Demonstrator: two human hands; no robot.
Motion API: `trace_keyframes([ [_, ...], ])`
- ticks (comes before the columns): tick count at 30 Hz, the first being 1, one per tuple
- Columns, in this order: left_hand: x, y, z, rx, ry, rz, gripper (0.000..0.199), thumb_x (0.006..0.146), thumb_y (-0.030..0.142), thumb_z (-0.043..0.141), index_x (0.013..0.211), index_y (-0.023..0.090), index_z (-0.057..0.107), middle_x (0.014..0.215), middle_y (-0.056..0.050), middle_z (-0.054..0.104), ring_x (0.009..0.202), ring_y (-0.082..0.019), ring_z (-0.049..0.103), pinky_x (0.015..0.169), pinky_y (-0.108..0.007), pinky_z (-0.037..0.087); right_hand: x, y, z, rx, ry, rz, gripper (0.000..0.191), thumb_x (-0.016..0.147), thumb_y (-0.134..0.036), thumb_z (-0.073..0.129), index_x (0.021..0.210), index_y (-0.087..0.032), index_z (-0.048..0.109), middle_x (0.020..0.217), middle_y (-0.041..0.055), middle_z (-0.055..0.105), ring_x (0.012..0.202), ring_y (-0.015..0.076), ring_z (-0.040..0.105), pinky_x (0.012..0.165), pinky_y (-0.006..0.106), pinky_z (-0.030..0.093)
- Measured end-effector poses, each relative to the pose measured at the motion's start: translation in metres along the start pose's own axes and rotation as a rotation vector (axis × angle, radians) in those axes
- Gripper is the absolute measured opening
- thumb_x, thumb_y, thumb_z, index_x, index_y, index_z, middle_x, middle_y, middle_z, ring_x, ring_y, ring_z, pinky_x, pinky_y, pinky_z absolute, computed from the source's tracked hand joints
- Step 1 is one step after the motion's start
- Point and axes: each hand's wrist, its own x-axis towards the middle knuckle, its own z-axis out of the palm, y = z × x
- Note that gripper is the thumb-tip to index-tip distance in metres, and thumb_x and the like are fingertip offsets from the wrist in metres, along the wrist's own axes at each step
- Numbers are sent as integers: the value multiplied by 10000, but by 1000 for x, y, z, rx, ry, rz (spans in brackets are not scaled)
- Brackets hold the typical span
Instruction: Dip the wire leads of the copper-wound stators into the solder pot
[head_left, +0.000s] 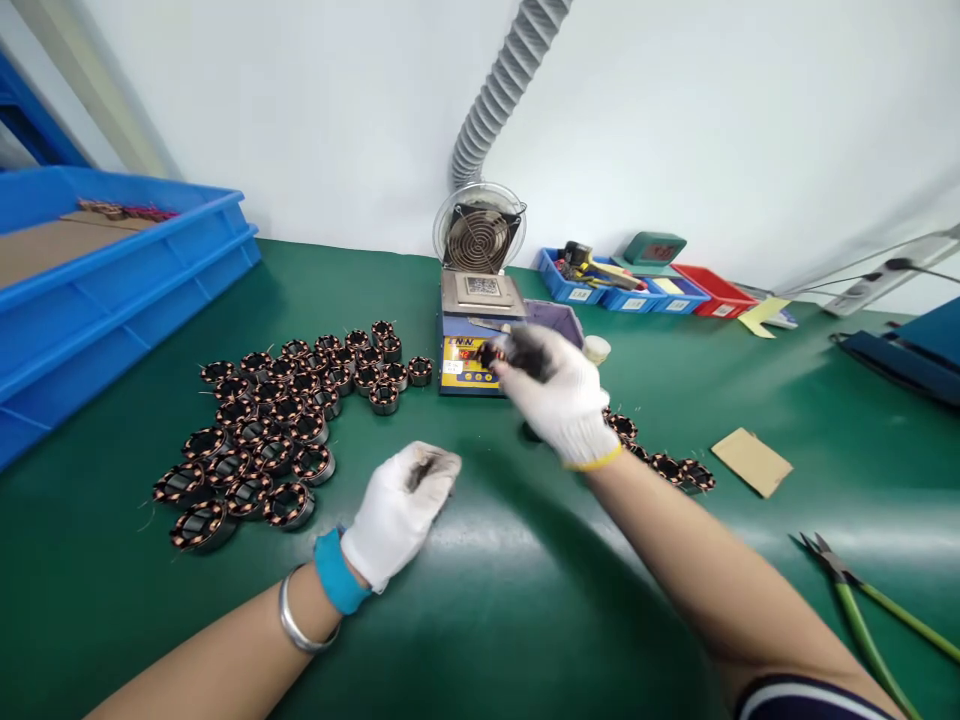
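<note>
Dark part (492,353) in right hand (559,390), axis blurred

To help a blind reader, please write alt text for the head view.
A gloved right hand holds a blurred dark part before a yellow-fronted machine, while the gloved left hand is curled over a green table. Many copper-wound rings stand at left; pliers lie at right.

White cloth gloves (379,545) cover the left hand (405,505) and the right hand (559,390); I can see dark smudges (421,472) on the left one. Above it sit a wide turquoise band (339,572) and a smooth silver bangle (289,620). The right glove's ribbed cuff (589,440) ends in yellow trim (596,461). Farther up, a dark sleeve (799,708) carries a white stripe.
</note>
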Motion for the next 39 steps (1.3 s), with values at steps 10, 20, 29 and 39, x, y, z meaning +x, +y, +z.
trace_keyframes([
  [10, 9, -9, 4, 400, -275, -2, 287, 805, 366, 556, 1020, 198, 645, 916, -49, 731, 825, -203, 674, 768, -315, 529, 167, -16, 2, -1047, -139, -198, 414, 805, -312, 582, 1186, -154, 561, 1144, 147, 582, 1015, 300, 575, 821, 430, 460],
  [20, 11, -4, 5, 468, -294, -34, 357, 818, 433, 527, 1049, 193, 657, 942, -62, 726, 832, -227, 668, 760, -343, 518, 167, -13, 21, -1233, -280, -270, 380, 801, -235, 551, 1171, -146, 553, 1157, 189, 555, 976, 335, 584, 755, 448, 487],
  [29, 12, -4, 5, 420, -274, -41, 359, 812, 392, 543, 1077, 172, 641, 891, -56, 714, 806, -214, 656, 759, -343, 516, 167, -27, 11, -1078, -210, -219, 413, 806, -267, 583, 1203, -158, 553, 1194, 175, 567, 1024, 321, 567, 833, 468, 457],
  [39, 20, -18, 10, 130, 108, 28, 671, 793, 401, 593, 1376, 136, 395, 1192, -120, 641, 972, -204, 645, 797, -323, 549, 72, -42, 17, -383, -280, 21, 421, 725, -383, 695, 1109, -216, 656, 1015, 44, 698, 951, 251, 642, 860, 413, 519],
])
